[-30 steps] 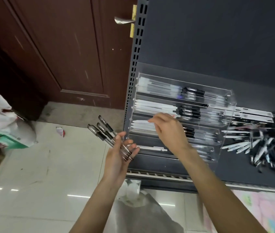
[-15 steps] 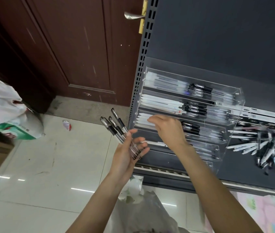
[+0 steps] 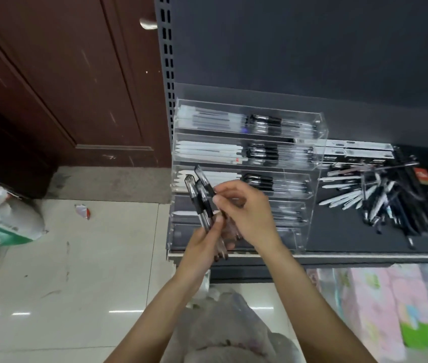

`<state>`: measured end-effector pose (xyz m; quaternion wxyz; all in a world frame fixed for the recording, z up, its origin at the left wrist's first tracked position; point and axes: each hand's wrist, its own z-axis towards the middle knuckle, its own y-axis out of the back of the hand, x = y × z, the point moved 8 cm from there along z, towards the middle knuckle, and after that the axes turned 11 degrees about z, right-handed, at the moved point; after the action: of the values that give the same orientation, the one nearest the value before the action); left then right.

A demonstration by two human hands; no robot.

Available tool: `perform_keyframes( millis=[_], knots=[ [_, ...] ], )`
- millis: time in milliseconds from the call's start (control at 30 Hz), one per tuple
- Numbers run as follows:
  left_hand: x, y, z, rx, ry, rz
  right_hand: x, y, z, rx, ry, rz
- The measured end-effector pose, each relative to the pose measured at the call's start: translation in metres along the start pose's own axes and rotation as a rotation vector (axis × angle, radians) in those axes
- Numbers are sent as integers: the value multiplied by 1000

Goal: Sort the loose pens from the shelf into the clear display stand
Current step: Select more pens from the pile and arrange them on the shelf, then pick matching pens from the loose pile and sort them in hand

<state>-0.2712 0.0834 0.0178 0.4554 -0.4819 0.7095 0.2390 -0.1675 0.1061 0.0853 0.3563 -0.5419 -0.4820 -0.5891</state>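
On a dark shelf (image 3: 338, 231) beside a brown door (image 3: 63, 74), the left hand (image 3: 205, 247) grips a bundle of pens (image 3: 202, 203) before the clear display stand (image 3: 246, 158); the right hand (image 3: 246, 213) pinches one. Loose pens (image 3: 375, 200) lie right.

Both bare forearms come up from the bottom of the view and meet in the middle. The left hand (image 3: 202, 247) is palm-up-ish, fingers wrapped round a small bunch of pens (image 3: 203, 203), thumb laid over the barrels, so the capped ends stick up and away from the wrist. The right hand (image 3: 246, 210) is right above and just beside it, back of the hand toward the camera, wrist bent a bit. Its thumb and index finger pinch the rightmost pen of the bunch near the grip, the other fingers (image 3: 229, 191) loosely curled. The two hands touch or nearly touch around the bunch; can't tell which.
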Motion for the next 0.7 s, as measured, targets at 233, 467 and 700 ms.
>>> perform_keyframes(
  millis=[233,467,700],
  knots=[
    [5,5,2,-108,-14,144,5,98,-14,-81,352,-620],
    [5,1,5,-218,26,116,-63,86,3,177,225,-897],
    [8,-3,5,-238,51,75,-86,95,6,330,31,-868]
  ],
)
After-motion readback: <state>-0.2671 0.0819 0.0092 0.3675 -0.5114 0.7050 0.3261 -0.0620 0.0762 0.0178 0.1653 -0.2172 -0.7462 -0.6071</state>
